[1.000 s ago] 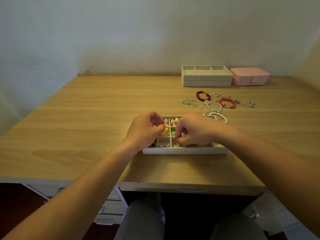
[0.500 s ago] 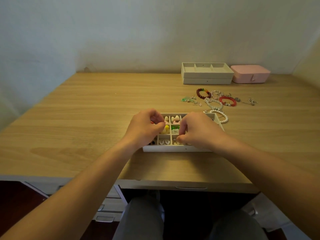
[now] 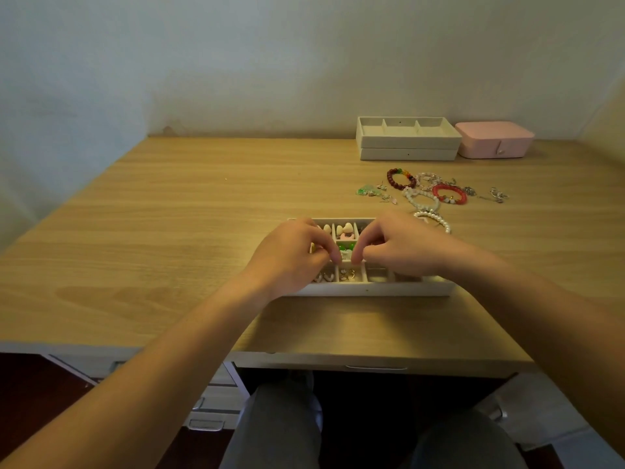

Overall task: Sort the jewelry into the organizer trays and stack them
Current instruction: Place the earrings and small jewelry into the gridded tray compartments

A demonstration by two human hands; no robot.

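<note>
The setting looks like a room in a home, a bedroom or study corner. A wood-grain desk (image 3: 169, 231) stands against a plain painted wall (image 3: 236, 62), which is scuffed where the two meet. Well beyond the right hand (image 3: 402, 247) sit a pink jewelry box (image 3: 493, 138) and stacked organizer trays (image 3: 406, 143), with loose bracelets (image 3: 437, 192) between them and that hand. Below the left hand (image 3: 291, 262), on its near side, a drawer unit (image 3: 216, 397) with metal pulls shows under the desk.
</note>
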